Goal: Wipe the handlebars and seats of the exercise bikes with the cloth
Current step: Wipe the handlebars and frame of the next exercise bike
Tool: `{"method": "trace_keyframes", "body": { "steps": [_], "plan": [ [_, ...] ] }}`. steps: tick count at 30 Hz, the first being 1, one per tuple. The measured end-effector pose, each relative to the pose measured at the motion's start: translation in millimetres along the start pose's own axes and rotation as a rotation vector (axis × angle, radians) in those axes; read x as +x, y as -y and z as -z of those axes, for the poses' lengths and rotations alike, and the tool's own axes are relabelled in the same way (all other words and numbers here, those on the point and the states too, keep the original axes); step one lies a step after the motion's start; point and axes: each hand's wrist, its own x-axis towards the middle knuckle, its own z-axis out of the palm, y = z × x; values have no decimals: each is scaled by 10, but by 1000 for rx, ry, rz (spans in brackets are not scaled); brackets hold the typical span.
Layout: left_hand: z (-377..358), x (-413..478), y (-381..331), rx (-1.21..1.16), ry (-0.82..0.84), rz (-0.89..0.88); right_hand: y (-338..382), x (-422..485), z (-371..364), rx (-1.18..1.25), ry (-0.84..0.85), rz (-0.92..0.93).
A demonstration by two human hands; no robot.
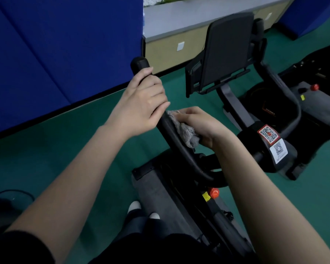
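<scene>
Cloth (185,132), grey and nubbly, bunched against curved black handlebar (166,128)

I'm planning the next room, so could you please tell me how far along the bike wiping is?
Done: nothing can be confirmed; no surface shows it was wiped. In hand: the left hand grips the near bike's handlebar near its top, and the right hand holds the grey cloth against it lower down. Remaining: the second bike beside it is untouched now, and no seat is in view.
</scene>
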Motion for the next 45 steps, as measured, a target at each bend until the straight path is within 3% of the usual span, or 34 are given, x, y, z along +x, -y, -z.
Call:
{"method": "trace_keyframes", "body": {
  "steps": [5,9,15,18,24,28,32,37,42,45],
  "plan": [
    [-13,-5,-20,28,-8,24,36,67,-5,-27,89,-15],
    [-29,6,-26,10,-6,54,-127,-46,153,-268,76,24],
    [-51,9,-16,20,-13,47,-258,-467,-128,-519,-435,381],
    [-50,6,-1,22,-21,35,-385,-615,-117,-561,-511,392],
    [-67,3,18,19,-41,13,-302,-622,-463,-399,-773,466],
    [-58,6,56,11,-32,-7,-395,-686,-510,-497,-847,424],
    [-50,6,92,1,-11,-56,-365,-698,-744,-483,-1086,416],
    [-34,15,162,31,-3,-148,-279,-482,-1191,-539,-1241,474],
    [-62,20,207,-33,-25,-168,-514,-568,-1321,-455,-1574,339],
    [-75,22,221,-67,-28,-179,-458,-453,-1439,-396,-1659,294]
  ]
}}
